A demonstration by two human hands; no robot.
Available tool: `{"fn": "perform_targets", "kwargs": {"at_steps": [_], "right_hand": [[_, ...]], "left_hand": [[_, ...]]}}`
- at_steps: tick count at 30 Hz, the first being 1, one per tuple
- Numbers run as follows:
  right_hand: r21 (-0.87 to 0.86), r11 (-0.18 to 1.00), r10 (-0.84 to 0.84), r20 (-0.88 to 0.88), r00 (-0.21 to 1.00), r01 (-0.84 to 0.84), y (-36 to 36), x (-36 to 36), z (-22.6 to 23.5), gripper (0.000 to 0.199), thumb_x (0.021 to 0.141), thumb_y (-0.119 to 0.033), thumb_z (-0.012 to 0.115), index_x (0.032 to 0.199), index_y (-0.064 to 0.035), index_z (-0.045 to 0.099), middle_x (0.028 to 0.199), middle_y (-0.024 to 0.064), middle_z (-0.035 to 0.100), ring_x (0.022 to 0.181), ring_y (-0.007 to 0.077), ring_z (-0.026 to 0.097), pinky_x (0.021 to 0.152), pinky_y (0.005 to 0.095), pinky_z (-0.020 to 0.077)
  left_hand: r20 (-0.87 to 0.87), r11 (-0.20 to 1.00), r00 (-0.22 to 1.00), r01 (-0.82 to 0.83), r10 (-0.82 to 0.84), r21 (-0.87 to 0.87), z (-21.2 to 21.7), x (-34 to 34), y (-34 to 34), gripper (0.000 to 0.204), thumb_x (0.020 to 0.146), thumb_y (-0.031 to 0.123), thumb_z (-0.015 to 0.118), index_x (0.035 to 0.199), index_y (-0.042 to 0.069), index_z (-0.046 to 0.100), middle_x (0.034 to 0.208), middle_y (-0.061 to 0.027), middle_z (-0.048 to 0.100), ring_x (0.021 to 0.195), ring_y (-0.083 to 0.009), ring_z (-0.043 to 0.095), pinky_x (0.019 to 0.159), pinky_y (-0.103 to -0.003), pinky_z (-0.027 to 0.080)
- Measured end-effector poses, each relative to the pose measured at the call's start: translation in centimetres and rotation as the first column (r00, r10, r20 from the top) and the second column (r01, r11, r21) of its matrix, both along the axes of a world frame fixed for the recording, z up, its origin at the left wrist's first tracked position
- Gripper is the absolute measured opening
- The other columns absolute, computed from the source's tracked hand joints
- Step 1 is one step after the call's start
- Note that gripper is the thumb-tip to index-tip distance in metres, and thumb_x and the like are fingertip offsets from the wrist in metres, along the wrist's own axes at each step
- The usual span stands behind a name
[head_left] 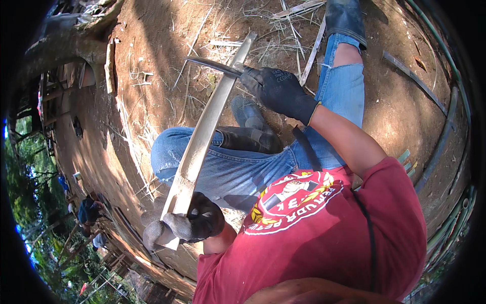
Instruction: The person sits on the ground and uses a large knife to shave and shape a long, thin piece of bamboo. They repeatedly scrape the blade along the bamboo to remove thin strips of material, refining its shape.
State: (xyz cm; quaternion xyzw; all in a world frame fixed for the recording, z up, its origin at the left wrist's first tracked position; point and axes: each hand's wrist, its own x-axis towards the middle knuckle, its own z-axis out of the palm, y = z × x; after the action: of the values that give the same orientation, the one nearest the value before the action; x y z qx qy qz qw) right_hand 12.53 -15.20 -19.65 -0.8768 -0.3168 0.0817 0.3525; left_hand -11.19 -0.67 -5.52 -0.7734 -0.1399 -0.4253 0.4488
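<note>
A long split bamboo strip, pale and hollowed on its upper face, slants across my lap from lower left to upper middle. My left hand, in a dark grey glove, is closed around its near end, with thumb and fingers wrapped over the edges. In a black glove, my right hand grips a knife, whose handle the fingers hide. The dark, slightly curved knife blade lies across the bamboo near its far end and points left. Below the right forearm, a dark narrow piece rests on my jeans; its kind is unclear.
My legs in torn jeans and dark boots are on brown bare ground. Pale shavings and thin strips are scattered ahead. A thick log or root is at the upper left. Bamboo poles lie at right; people are far left.
</note>
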Motion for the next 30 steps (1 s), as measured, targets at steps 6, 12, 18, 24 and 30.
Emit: {"fn": "perform_targets", "kwargs": {"at_steps": [6, 12, 18, 24, 30], "right_hand": [[-0.12, 0.993, -0.03, -0.141, 0.99, 0.013, 2.1, 4.9, -2.0, 0.053, 0.099, -0.049, 0.035, 0.129, -0.0131, 0.059, 0.107, 0.0206, 0.067, 0.101, 0.0369, 0.064, 0.09, 0.0477, 0.0481], [0.011, 0.939, -0.289, -0.515, 0.807, 0.343, 1.1, 10.5, -10.8, 0.038, 0.1, -0.036, 0.045, 0.126, -0.0098, 0.056, 0.098, 0.0157, 0.067, 0.087, 0.0298, 0.067, 0.081, 0.0422, 0.0532], [0.39, 0.676, 0.098, -0.888, 0.448, 0.625, 0.2, 11.3, -11.8, 0.035, 0.099, -0.04, 0.054, 0.103, -0.005, 0.054, 0.072, 0.0057, 0.056, 0.05, 0.0148, 0.057, 0.048, 0.0314, 0.0504], [0.127, 0.872, -0.114, -0.887, 0.448, 0.473, 2.6, 12.2, -12.5, 0.048, 0.097, -0.051, 0.05, 0.096, -0.0028, 0.052, 0.062, 0.006, 0.053, 0.045, 0.0151, 0.055, 0.042, 0.0319, 0.0476], [-0.014, 0.902, -0.247, -0.836, 0.49, 0.431, 6.3, 14.1, -12.7, 0.055, 0.096, -0.053, 0.049, 0.091, 0.0016, 0.055, 0.062, 0.0117, 0.056, 0.046, 0.0211, 0.06, 0.041, 0.0359, 0.0489]], "left_hand": [[0.078, 0.983, 0.994, 0.087, -0.075, -0.164, 0.3, 1.0, 0.3, 0.028, 0.093, 0.009, 0.055, 0.115, -0.008, 0.052, 0.101, -0.0217, 0.06, 0.086, -0.0344, 0.064, 0.077, -0.041, 0.056], [0.892, -0.15, 0.306, 0.917, -0.332, -0.37, 1.4, 3.9, 2.9, 0.028, 0.087, 0.02, 0.056, 0.105, -0.001, 0.055, 0.083, -0.0131, 0.053, 0.079, -0.0232, 0.055, 0.071, -0.034, 0.047], [0.923, 0.021, 0.353, 0.935, -0.152, -0.354, 2.3, 8.1, 4.1, 0.042, 0.099, 0.044, 0.039, 0.089, 0.008, 0.055, 0.079, -0.0067, 0.05, 0.075, -0.0239, 0.05, 0.068, -0.037, 0.042], [0.91, 0.024, 0.399, 0.917, -0.109, -0.399, 2.2, 8.9, 4.4, 0.045, 0.101, 0.05, 0.034, 0.087, 0.01, 0.048, 0.077, -0.0041, 0.042, 0.076, -0.0229, 0.046, 0.07, -0.037, 0.041], [0.841, 0.053, 0.494, 0.867, -0.221, -0.495, 1.7, 7.3, 5.3, 0.041, 0.102, 0.048, 0.034, 0.087, 0.011, 0.046, 0.077, -0.0036, 0.04, 0.075, -0.0216, 0.044, 0.069, -0.037, 0.04]]}}
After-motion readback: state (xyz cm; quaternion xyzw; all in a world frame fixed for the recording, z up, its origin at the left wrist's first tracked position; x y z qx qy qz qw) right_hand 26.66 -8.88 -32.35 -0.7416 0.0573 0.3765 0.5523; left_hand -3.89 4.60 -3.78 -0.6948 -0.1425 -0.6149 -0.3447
